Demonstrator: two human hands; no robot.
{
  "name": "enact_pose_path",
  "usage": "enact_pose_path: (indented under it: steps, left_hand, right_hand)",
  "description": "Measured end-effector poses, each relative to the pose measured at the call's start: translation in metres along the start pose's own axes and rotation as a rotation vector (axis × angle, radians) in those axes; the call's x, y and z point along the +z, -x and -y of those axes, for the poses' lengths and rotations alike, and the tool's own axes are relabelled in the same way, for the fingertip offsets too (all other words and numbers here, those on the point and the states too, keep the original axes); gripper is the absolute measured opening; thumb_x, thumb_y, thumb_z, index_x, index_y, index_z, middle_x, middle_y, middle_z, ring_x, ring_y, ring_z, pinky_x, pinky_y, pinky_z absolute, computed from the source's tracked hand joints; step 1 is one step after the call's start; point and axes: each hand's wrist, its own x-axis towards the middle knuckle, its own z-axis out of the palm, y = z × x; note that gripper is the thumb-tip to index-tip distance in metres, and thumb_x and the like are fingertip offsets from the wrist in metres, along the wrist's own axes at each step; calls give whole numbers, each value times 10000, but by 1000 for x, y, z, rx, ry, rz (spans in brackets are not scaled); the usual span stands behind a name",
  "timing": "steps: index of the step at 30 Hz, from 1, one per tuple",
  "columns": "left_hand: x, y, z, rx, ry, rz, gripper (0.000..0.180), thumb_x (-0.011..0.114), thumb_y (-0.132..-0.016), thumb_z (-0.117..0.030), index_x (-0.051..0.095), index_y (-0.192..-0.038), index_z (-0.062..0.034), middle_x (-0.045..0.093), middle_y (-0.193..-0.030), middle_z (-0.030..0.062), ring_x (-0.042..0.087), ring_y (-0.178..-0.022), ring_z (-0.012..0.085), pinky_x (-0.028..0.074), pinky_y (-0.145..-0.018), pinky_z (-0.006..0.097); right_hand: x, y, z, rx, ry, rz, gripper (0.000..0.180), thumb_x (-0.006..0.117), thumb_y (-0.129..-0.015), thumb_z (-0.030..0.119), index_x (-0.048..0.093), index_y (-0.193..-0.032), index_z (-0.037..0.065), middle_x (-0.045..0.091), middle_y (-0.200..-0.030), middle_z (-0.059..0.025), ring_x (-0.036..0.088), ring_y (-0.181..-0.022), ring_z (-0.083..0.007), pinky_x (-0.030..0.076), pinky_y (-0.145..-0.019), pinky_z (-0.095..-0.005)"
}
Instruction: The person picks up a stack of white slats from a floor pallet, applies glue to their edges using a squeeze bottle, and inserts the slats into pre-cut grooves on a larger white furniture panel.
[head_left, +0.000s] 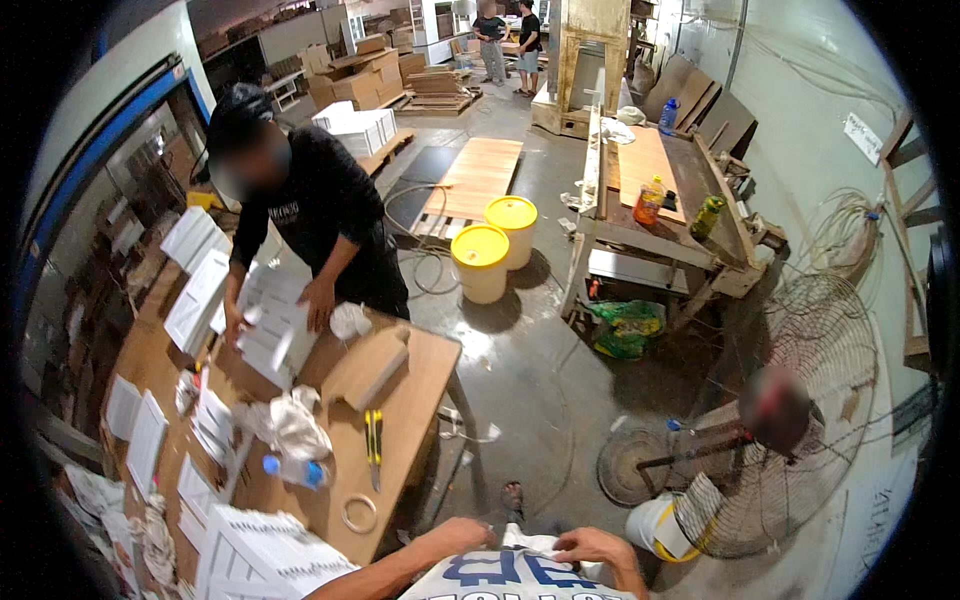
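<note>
Both my hands are low in front of my printed white shirt, beside the near corner of the wooden worktable (335,545). My left hand (458,538) has its fingers curled at the cloth; whatever it may hold is hidden. My right hand (597,548) is closed on a bunched white cloth (528,541), which could be a rag or part of the shirt. White slatted panels (265,555) are stacked to my left. On the table nearby lie a tape roll (359,513), a yellow-black utility knife (373,448), a plastic bottle (296,471) and a crumpled rag (298,425).
Across the table a person in black (305,200) handles white panels (270,320). A large floor fan (790,420) and a white bucket (655,525) stand at the right. Yellow-lidded buckets (480,262), a workbench (690,200) and a hose (410,260) are farther off.
</note>
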Motion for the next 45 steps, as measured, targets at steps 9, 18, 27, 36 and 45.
enact_pose_path:
  steps: [9, 18, 27, 36, 45]
  left_hand:
    - [-171, -129, 77, -499, -111, 45, 262, 546, -841, -302, 686, -960, -115, 691, -913, 185, 673, -884, 384, 527, -724, 497]
    - [-359, -225, 200, -732, 141, 171, 287, 548, -844, -255, 686, -986, -47, 669, -1021, 229, 658, -958, 379, 531, -774, 469]
    - [-409, -232, 251, -1075, 632, -249, 344, 574, -819, -354, 696, -1070, -153, 672, -1063, 200, 636, -1020, 388, 515, -852, 457]
    - [-438, -267, 356, -1521, 593, -941, 319, 543, -865, -390, 630, -1058, -151, 645, -961, 129, 643, -880, 367, 502, -766, 476]
    - [-459, -288, 523, -1127, 1029, -1016, 188, 579, -884, -244, 641, -1030, -144, 628, -999, 138, 639, -894, 294, 502, -767, 380]
  right_hand:
    - [-224, -108, 60, -14, 413, -7, 288, 554, -834, 266, 706, -954, 54, 693, -921, -187, 652, -894, -373, 504, -764, -448]
    - [-506, -223, 100, -55, 574, 78, 386, 620, -789, 361, 714, -975, 36, 703, -905, -183, 670, -870, -353, 517, -777, -436]
    - [-707, -374, 199, -77, 647, 396, 483, 588, -851, 514, 722, -924, 56, 690, -874, -192, 653, -844, -365, 504, -726, -435]
    - [-887, -546, 385, -72, 650, 60, 427, 640, -869, 429, 695, -1001, 28, 694, -900, -199, 669, -841, -340, 512, -744, -413]
    - [-944, -733, 500, -254, 990, 196, 445, 602, -899, 457, 683, -991, 29, 700, -938, -161, 664, -843, -337, 522, -730, -415]
